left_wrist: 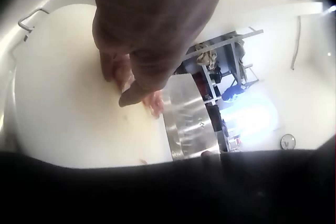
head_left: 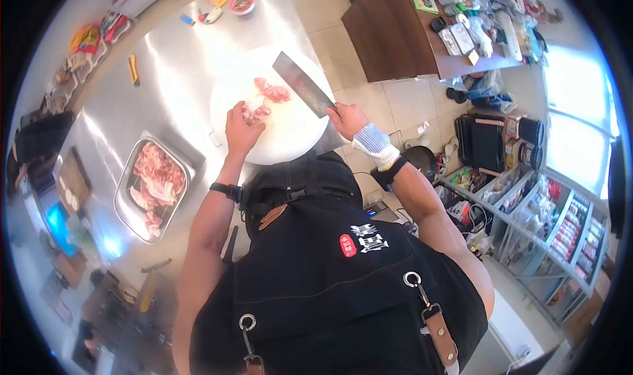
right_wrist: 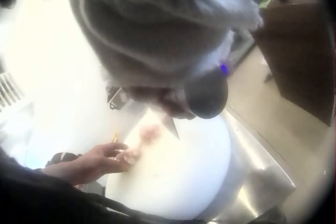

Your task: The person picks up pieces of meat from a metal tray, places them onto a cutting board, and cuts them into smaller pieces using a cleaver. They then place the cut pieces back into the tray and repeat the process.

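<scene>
- Left hand [head_left: 242, 132] pinches a meat piece [head_left: 256, 113] on the white board [head_left: 290, 141].
- Right hand [head_left: 349, 120] grips a cleaver [head_left: 301, 85].
- Metal tray [head_left: 190, 171] of meat stands on the table [head_left: 168, 91].

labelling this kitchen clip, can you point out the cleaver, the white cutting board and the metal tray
Cleaver [head_left: 303, 85], head view, middle of the blade.
Cutting board [left_wrist: 79, 103], left wrist view, bare part of its top.
Metal tray [head_left: 192, 172], head view, right side of its rim.
</scene>
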`<state>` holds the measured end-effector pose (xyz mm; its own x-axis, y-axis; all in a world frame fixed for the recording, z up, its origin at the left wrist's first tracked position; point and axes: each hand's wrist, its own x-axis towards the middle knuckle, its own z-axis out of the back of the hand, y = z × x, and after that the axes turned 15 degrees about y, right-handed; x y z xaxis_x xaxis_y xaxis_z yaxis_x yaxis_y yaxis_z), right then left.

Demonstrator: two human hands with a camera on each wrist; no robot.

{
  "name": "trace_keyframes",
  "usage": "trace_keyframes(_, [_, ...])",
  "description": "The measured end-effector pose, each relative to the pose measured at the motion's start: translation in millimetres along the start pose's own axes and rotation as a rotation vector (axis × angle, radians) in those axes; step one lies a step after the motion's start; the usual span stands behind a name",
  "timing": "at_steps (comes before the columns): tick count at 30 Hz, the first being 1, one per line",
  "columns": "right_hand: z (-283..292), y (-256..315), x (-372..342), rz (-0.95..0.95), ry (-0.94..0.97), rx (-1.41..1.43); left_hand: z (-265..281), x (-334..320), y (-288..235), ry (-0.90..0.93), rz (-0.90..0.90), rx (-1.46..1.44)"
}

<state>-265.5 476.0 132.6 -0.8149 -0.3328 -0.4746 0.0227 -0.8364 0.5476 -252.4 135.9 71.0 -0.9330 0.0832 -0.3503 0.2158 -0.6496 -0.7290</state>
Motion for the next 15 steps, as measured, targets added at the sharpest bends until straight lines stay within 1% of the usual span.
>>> trace_keyframes(2, [-9.5,-22.1,11.9,0.010,0.046,0.012,-5.4,4.6,-15.5,0.023,-0.002,0.067])
trace_keyframes(3, [-9.4,-21.3,16.4,0.027,0.078,0.019,-6.5,5.9,-19.9,0.027,0.008,0.104])
trace_keyframes(6, [-10.2,-14.5,21.3,0.058,0.174,0.141,-21.8,29.1,-31.6,-0.058,0.007,0.010])
trace_keyframes(9, [-22.9,-14.2,35.2,0.082,0.204,0.156,-29.4,49.9,-52.8,-0.126,-0.124,0.051])
trace_keyframes(10, [-33.7,-19.3,41.7,0.153,0.162,0.268,-28.4,54.8,-60.5,-0.116,-0.118,-0.005])
trace_keyframes(11, [-31.6,-18.6,45.2,0.135,0.197,0.271,-27.8,59.6,-68.1,-0.112,-0.113,-0.059])
trace_keyframes(12, [-29.1,-15.7,48.0,0.127,0.234,0.274,-28.3,62.4,-69.9,-0.075,-0.126,-0.195])
trace_keyframes(13, [-41.1,-19.7,50.1,0.251,0.064,0.347,-26.7,63.7,-67.7,-0.051,-0.138,-0.325])
trace_keyframes(15, [-65.9,-52.7,71.4,0.090,0.229,0.360,-27.8,65.2,-53.7,-0.062,-0.163,-0.452])
